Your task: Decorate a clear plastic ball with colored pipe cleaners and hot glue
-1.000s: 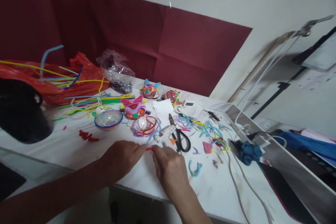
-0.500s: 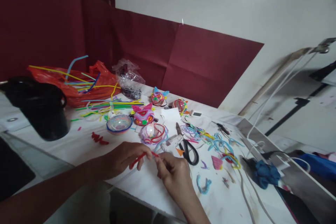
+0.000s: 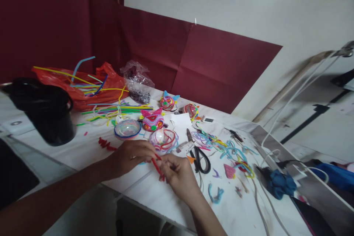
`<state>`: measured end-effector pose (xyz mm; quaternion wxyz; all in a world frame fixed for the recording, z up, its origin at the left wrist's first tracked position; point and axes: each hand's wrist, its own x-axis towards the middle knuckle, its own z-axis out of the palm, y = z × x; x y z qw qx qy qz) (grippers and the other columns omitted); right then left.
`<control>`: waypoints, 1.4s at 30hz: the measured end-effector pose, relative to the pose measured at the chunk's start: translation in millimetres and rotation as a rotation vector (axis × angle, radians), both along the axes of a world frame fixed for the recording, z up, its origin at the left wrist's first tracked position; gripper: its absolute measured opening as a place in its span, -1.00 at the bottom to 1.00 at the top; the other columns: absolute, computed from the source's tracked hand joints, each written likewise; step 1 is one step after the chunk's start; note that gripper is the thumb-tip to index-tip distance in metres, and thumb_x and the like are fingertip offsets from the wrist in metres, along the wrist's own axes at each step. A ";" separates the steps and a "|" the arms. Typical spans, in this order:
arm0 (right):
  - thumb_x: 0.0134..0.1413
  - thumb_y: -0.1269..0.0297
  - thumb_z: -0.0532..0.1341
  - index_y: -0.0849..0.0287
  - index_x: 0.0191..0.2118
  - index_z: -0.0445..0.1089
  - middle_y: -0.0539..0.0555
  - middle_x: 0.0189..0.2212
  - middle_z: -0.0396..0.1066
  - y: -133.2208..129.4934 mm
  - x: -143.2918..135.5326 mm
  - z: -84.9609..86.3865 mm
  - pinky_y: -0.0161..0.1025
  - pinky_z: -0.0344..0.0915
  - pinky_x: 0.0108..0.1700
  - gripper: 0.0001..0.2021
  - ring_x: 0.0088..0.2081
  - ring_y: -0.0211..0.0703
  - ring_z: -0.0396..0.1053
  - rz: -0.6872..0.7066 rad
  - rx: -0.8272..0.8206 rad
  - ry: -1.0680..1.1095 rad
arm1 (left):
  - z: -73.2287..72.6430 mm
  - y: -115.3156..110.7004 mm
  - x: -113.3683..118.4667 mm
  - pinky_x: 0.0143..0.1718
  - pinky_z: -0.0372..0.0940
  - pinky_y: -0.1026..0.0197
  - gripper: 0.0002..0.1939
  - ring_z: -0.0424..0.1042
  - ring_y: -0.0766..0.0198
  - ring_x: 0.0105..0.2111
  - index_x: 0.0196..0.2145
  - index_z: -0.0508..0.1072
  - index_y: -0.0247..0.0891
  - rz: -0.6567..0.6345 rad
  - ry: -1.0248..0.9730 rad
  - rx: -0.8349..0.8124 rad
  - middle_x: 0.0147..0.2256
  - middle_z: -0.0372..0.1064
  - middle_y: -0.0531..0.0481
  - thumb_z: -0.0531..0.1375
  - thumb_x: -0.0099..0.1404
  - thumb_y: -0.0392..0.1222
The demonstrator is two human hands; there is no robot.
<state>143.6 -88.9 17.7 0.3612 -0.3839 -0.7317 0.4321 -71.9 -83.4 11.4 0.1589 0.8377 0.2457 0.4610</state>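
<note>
Over the table's front edge, a red pipe cleaner is pinched between both hands. My left hand grips it from the left with bent fingers, and my right hand closes on it from the right. Its lower end hangs beside the right fingers. A red coiled pipe cleaner lies left of the hands. Just behind them sit a round shell wound with pink and purple strands, a blue-rimmed bowl and a pink cat-eared head. Black-handled scissors rest to the right.
A red plastic bag with colourful pipe cleaners and a black cup stand at the left. Two more decorated heads sit at the back, one blue-eared. Tangled blue strands and cables spread over the right side.
The red pipe cleaner, stretched leftward past my left fingers before, now hangs down between the hands. My hands have come closer together, the left shifting right and slightly up.
</note>
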 end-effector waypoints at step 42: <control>0.04 0.48 0.33 0.10 -0.37 0.63 0.03 -0.49 0.54 4.8 29.8 -0.1 -0.35 0.37 -0.38 -0.86 -0.46 -0.23 0.45 -0.094 0.500 0.370 | 35.0 -11.9 34.2 -0.22 0.45 0.41 -0.71 0.60 0.33 -0.33 -0.31 0.58 -0.29 0.167 0.132 0.316 -0.32 0.62 -0.08 0.12 0.45 -0.15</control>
